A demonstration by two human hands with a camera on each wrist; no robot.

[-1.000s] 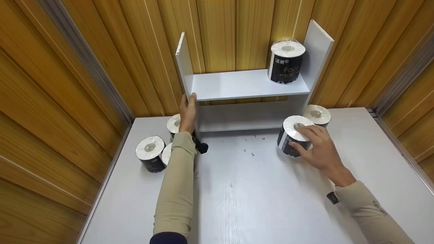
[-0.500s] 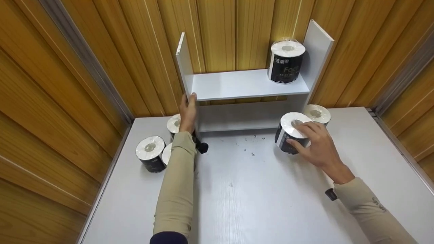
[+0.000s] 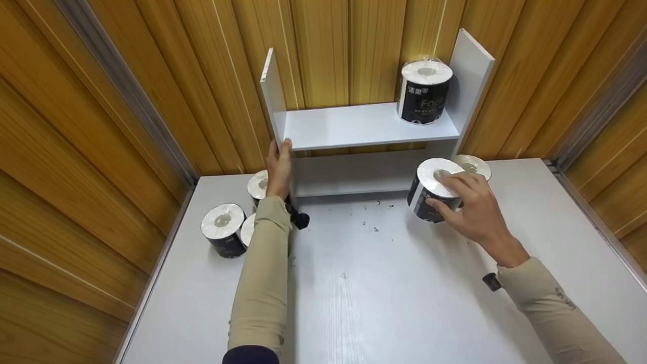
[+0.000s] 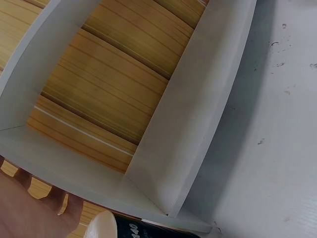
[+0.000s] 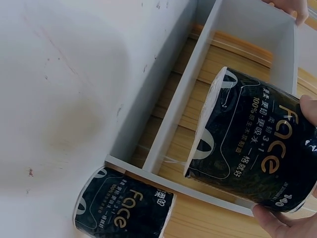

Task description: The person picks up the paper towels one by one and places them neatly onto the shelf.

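My right hand grips a toilet paper roll in black printed wrap, thumb on its near side and fingers over the top. The roll is tilted and held above the table, in front of the shelf's right end. In the right wrist view its "Face" print shows. My left hand holds the left side panel of the white shelf at its front edge; the left wrist view shows fingers against the panel's outer face. Another roll stands on the upper board, by the right panel.
One roll stands beside the shelf's right side, partly hidden. Left of the shelf are several rolls, some partly covered by my left arm. Wood-patterned walls surround the white table, which has small dark marks near the shelf.
The right hand has raised the roll off the table and moved it slightly away from me, toward the shelf. My left hand stays on the side panel.
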